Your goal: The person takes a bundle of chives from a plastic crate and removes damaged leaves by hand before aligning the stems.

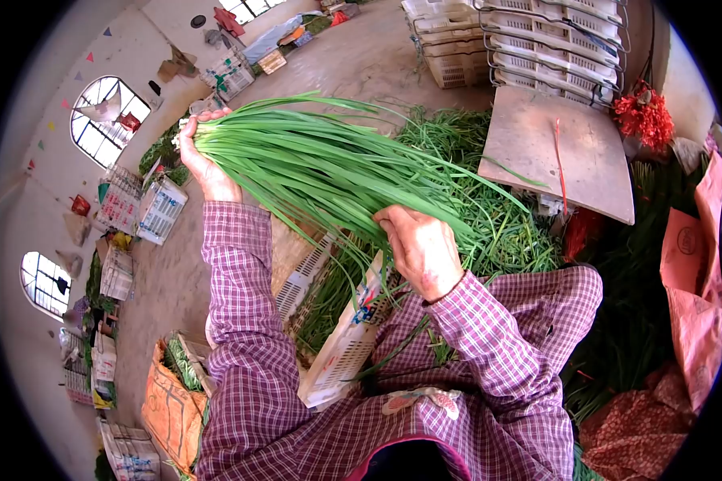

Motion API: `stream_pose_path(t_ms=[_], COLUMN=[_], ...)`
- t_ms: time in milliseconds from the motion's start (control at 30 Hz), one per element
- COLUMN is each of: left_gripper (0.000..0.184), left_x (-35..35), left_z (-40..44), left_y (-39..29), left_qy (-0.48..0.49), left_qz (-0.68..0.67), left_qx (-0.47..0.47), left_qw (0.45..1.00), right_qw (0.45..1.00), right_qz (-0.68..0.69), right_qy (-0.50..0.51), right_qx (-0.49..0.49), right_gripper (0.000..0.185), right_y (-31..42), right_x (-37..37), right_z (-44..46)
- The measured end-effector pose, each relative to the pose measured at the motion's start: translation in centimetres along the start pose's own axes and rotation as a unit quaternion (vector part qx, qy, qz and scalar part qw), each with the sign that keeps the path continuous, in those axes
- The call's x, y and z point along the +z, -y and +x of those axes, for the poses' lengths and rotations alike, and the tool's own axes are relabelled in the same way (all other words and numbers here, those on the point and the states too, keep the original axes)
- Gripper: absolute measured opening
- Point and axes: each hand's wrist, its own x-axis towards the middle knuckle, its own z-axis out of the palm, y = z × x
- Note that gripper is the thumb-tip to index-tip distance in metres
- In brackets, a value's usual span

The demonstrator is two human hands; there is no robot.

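Observation:
A big bunch of long green leaves point(329, 152) stretches across the view, its pale root ends at the upper left. Around those root ends my left hand point(207, 164) is closed. My right hand point(421, 247) is at the lower edge of the bunch, fingers bent and pinched on some leaves near the middle. Below the bunch, a white plastic crate point(341, 361) with more green leaves inside stands by my lap. Loose leaves point(513, 232) are heaped behind my right hand.
At the right is a flat board point(565, 152) with a red strip on it, and stacked white crates point(553, 48) stand behind. Red ties point(644, 116) hang beside them. An orange sack point(172, 405) lies at the lower left. More crates point(162, 210) line the left wall.

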Motion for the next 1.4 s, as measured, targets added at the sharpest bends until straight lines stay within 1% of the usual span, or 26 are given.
stream_pose_path(t_ms=[33,100,167,200,233,300,333,367,433,467,567,600,633,667,733,767,833,867,933,967,1033,1100,1167,1267,1400], left_gripper=[0.020,0.020,0.020,0.019,0.019,0.020,0.021,0.021,0.021,0.021,0.019,0.019,0.019,0.019,0.018,0.018,0.018,0.018,0.018,0.018,0.017,0.017,0.016,0.016,0.018], left_x=[0.0,0.6,1.0,1.3,1.6,1.0,0.7,0.9,1.1,1.2,1.7,1.8,2.0,1.9,1.9,2.0,2.0,1.9,1.7,1.6,1.4,1.4,1.5,1.7,2.2], left_z=[0.1,-0.4,-1.0,-1.3,-1.4,-1.2,-1.1,-1.2,-1.5,-1.7,-2.0,-2.1,-2.3,-2.3,-2.3,-2.4,-2.5,-2.4,-2.4,-2.4,-2.4,-2.7,-2.9,-3.2,-3.8], left_y=[0.1,0.2,0.3,0.4,0.3,0.8,1.0,1.0,1.2,1.3,1.6,1.6,1.6,1.7,1.9,2.0,2.1,2.2,2.5,2.6,2.8,3.0,3.1,3.1,3.4], left_qy=[0.006,0.014,0.020,0.011,0.002,0.009,0.016,0.016,0.001,0.000,0.016,0.008,0.000,0.000,0.011,0.011,0.016,0.016,0.020,0.020,0.006,0.003,0.001,-0.010,-0.008], left_qz=[-0.014,-0.016,-0.018,-0.011,-0.005,-0.008,-0.012,-0.012,-0.036,-0.036,-0.051,-0.045,-0.040,-0.039,-0.059,-0.059,-0.059,-0.059,-0.071,-0.071,-0.080,-0.079,-0.078,-0.065,-0.066], left_qx=[-0.002,0.000,0.003,-0.002,-0.008,-0.011,-0.014,-0.015,-0.037,-0.037,-0.031,-0.031,-0.030,-0.031,-0.037,-0.037,-0.035,-0.035,-0.031,-0.031,-0.026,-0.028,-0.029,-0.019,-0.029], left_qw=[1.000,1.000,1.000,1.000,1.000,1.000,1.000,1.000,0.999,0.999,0.998,0.998,0.999,0.999,0.998,0.998,0.998,0.998,0.997,0.997,0.996,0.996,0.996,0.998,0.997], right_qw=[1.000,0.999,0.998,0.995,0.995,0.992,0.995,0.995,0.997,0.994,0.995,0.998,0.998,0.997,0.999,0.999,0.994,0.994,0.998,0.998,0.999,0.998,0.998,0.996,0.994], right_qz=[-0.029,-0.043,-0.059,-0.046,-0.046,-0.107,-0.095,-0.095,-0.062,-0.074,-0.063,-0.046,-0.046,-0.054,-0.020,-0.020,-0.068,-0.069,-0.014,-0.014,0.002,0.018,-0.043,-0.066,-0.101], right_qy=[0.002,0.005,-0.019,0.029,0.029,-0.064,-0.030,-0.030,0.012,0.033,0.037,-0.007,-0.007,-0.043,-0.036,-0.036,-0.080,-0.080,-0.029,-0.029,-0.032,-0.031,-0.038,-0.037,-0.029], right_qx=[-0.005,0.014,0.002,0.079,0.079,-0.035,0.012,0.013,0.052,0.070,0.067,0.035,0.035,0.017,0.007,0.008,0.032,0.032,0.062,0.063,0.031,0.049,0.029,0.043,0.033], right_gripper=[0.010,0.010,0.012,0.014,0.014,0.016,0.019,0.019,0.023,0.024,0.023,0.021,0.021,0.022,0.025,0.025,0.028,0.028,0.027,0.027,0.021,0.019,0.015,0.015,0.017], right_y=[-0.3,-0.8,-1.3,-0.9,-1.4,-2.3,-2.6,-2.2,-1.3,-0.9,-2.0,-2.5,-3.2,-3.3,-4.0,-3.8,-3.2,-3.0,-2.4,-2.0,-1.3,-1.0,-1.2,-1.2,-1.8], right_x=[0.4,1.0,1.5,1.1,1.5,2.2,2.2,2.0,1.7,1.6,2.6,3.1,3.9,4.4,4.4,4.4,4.5,4.2,3.6,3.2,2.4,2.2,2.3,2.6,2.8], right_z=[0.0,0.0,-0.2,0.1,0.0,-0.2,-0.5,-0.3,0.1,0.2,0.2,0.0,-0.2,0.0,0.1,0.1,-0.1,-0.1,-0.2,-0.2,-0.1,0.0,0.0,-0.2,0.2])
